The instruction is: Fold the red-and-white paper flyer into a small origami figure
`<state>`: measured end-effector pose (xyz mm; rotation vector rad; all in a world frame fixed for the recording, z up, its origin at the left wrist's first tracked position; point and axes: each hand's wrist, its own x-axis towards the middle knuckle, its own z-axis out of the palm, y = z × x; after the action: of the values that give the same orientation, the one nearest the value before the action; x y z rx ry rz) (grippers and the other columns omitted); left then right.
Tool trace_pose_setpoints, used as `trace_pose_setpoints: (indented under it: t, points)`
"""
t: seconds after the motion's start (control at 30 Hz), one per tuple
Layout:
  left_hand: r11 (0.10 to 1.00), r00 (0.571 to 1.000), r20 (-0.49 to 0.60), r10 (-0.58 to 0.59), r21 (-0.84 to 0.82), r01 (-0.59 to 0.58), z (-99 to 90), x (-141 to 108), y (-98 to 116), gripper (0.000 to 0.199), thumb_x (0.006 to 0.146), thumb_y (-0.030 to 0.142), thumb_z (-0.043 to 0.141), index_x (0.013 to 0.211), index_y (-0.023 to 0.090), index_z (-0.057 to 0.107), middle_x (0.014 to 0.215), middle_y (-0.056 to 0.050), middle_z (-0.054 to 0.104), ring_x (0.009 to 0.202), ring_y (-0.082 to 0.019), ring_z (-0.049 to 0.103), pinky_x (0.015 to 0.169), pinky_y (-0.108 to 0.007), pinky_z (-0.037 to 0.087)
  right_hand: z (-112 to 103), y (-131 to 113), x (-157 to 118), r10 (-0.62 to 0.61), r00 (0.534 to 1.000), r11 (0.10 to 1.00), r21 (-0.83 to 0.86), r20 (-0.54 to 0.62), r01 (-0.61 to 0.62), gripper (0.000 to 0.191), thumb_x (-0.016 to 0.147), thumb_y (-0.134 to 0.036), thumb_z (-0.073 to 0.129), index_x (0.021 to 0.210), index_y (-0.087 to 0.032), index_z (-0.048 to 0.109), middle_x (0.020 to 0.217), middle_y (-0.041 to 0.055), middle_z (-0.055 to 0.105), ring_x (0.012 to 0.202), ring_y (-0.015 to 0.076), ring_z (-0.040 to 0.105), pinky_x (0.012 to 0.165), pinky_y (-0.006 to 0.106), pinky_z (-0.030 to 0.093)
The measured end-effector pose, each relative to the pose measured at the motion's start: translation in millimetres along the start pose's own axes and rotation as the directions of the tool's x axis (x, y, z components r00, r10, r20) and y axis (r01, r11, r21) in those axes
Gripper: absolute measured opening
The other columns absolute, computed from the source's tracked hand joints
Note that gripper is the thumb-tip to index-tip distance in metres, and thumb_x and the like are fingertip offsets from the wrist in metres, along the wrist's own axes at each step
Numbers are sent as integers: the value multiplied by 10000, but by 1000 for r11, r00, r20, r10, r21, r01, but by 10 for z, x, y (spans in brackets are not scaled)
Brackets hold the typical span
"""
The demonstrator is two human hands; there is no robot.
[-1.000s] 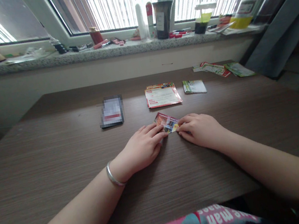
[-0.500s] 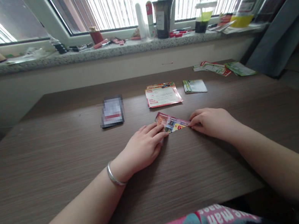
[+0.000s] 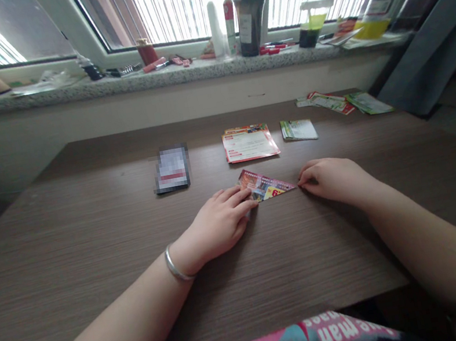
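A small colourful printed paper (image 3: 272,186), folded to a triangle, lies flat on the brown wooden table (image 3: 93,259). My left hand (image 3: 222,221), with a silver bangle (image 3: 173,264) at its wrist, rests on the paper's left end. Its fingers are stretched out and cover that corner. Just off the pointed right tip is my right hand (image 3: 331,179), its thumb and fingertips closed together. A thin gap shows between them and the paper, and nothing can be seen in the fingers.
Beyond the hands lie a blurred-out phone-like object (image 3: 172,168), a stack of red-edged leaflets (image 3: 251,144) and a smaller card stack (image 3: 299,130). More leaflets (image 3: 331,102) lie at the far right. Cups and bottles line the windowsill (image 3: 176,75), including a dark lidded cup (image 3: 248,23).
My right hand has slid right, off the paper's tip, which now shows fully. My left hand stays on the paper's left end.
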<state>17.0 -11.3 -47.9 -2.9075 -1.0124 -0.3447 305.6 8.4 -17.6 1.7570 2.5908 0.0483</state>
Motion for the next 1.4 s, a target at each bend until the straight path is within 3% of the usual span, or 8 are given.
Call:
trace_pose_setpoints:
  t: [0.1,0.17,0.23,0.3,0.4,0.7,0.87,1.4]
  points:
    - [1000,1000,-2,7,-5,-7,21,12,-12,366,946,240,452,1287,230,583,1444,-81,499,1317,-258,467,1093,-455,400,57,14,39,122,989,992,24,-85,-120,270,902,-271,485,949,-236,748,975,43,748,853,222,675,694,317,481]
    - [1000,1000,10,6,-8,-6,35,17,-26,373,950,249,447,1303,241,568,1459,-76,484,1329,-254,455,1101,-464,384,108,-11,61,124,976,989,102,-177,-107,282,917,-252,464,1007,-219,729,1031,49,739,884,215,672,736,321,494]
    - [1000,1000,28,-7,-9,7,50,20,-44,385,958,257,429,1326,264,543,1476,-57,466,1352,-247,428,1131,-499,327,159,-75,76,-11,974,987,153,-227,47,275,927,-253,467,1014,-216,725,1066,48,728,932,201,661,798,315,499]
    - [1000,999,38,-14,-8,15,61,27,-62,404,960,265,419,1352,280,514,1489,-38,450,1376,-243,395,1170,-543,224,198,-170,79,-257,939,939,173,-228,299,276,938,-258,470,1031,-207,725,1099,57,717,995,188,640,910,320,477]
    - [1000,999,40,-8,-5,9,51,44,-79,435,950,281,429,1381,284,486,1506,-25,428,1396,-245,364,1196,-573,71,219,-315,63,-362,906,906,144,-219,397,294,945,-284,478,1122,-195,696,1162,76,687,1040,209,609,944,353,468]
    - [999,1000,5,-14,45,13,-50,107,0,485,909,352,508,1393,324,488,1474,-9,470,1404,-285,341,1208,-571,35,148,-421,0,-381,911,921,22,-159,389,329,972,-274,428,1214,-243,649,1143,95,652,1026,226,564,890,363,461]
    - [996,1000,-15,-17,85,18,-61,133,82,469,899,302,503,1366,267,517,1470,-29,475,1401,-279,347,1212,-555,44,117,-454,-7,-348,927,936,7,-140,352,334,976,-278,407,1199,-230,652,1146,97,648,1023,229,555,874,354,463]
    - [995,995,64,-81,65,77,-359,-39,-46,392,844,218,493,1190,302,657,1285,-19,639,1167,-250,565,1169,-584,130,20,-503,-49,-338,934,940,7,-116,341,344,983,-320,395,1192,-261,662,1182,86,639,1038,236,553,864,360,455]
